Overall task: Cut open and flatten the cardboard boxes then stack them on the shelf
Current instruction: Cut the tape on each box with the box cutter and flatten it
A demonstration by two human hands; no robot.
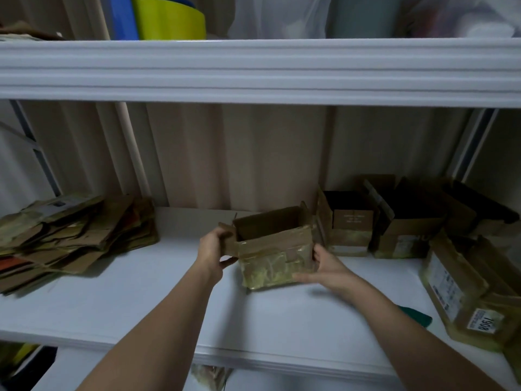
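Centre frame: left hand [210,251] and right hand [324,268] grip the open box [275,249]; judged light, crushable; hold side walls.

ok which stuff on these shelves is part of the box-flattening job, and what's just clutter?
Job:
- open box, held by left hand and right hand
- uncut boxes on the right
- labelled box at far right
- flattened pile on the left
- white shelf

Lying about:
- yellow roll, upper shelf
- green object near the right forearm; what it is I can't tell
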